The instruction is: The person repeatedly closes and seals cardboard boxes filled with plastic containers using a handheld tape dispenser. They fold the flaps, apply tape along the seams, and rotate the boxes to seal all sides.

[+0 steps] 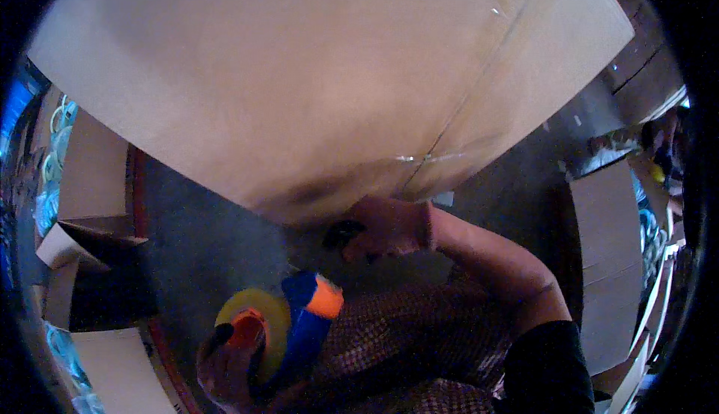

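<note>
A large brown cardboard box (299, 77) fills the upper view, its near corner pointing toward me. Clear tape (490, 62) runs along the seam on its right part. My right hand (393, 227) is curled against that near edge, by the lower end of the seam. Something dark shows at its fingers, too dim to name. At lower left, my left hand (228, 369) is wrapped round a blue and orange tape dispenser (311, 309). A yellowish tape roll (277, 324) sits on it, below the box and apart from it.
Open cartons (97, 171) with light-blue coiled stuff stand at the left. Another carton (610, 264) stands at the right, beside more bluish coils (650, 227). Grey floor (217, 227) shows below the box. A partly visible person (666, 141) is at the far right.
</note>
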Available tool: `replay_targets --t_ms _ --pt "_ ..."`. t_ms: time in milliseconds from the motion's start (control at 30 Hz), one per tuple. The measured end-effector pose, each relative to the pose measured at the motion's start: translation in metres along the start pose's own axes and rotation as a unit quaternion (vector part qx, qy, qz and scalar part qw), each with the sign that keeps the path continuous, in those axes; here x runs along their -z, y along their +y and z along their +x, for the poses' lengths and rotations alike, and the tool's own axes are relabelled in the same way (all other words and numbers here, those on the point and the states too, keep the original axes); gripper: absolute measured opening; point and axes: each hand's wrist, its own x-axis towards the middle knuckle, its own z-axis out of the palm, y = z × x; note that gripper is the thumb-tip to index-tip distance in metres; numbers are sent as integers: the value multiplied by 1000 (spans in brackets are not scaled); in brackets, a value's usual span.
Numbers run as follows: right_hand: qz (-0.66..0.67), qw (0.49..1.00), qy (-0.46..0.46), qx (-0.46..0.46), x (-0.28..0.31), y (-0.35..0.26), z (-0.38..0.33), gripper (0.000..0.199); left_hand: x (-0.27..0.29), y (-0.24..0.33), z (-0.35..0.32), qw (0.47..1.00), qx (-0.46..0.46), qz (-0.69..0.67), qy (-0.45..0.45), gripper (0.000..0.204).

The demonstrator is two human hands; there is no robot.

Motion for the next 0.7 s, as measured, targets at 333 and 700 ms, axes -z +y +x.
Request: replay_targets --t_ms 333,700 --pt "149 957 248 2 106 -25 -51 40 -33 -27 41 996 41 -22 -72 60" --pt "258 958 -43 -116 116 -90 -87 36 0 76 72 974 185 14 -127 57"
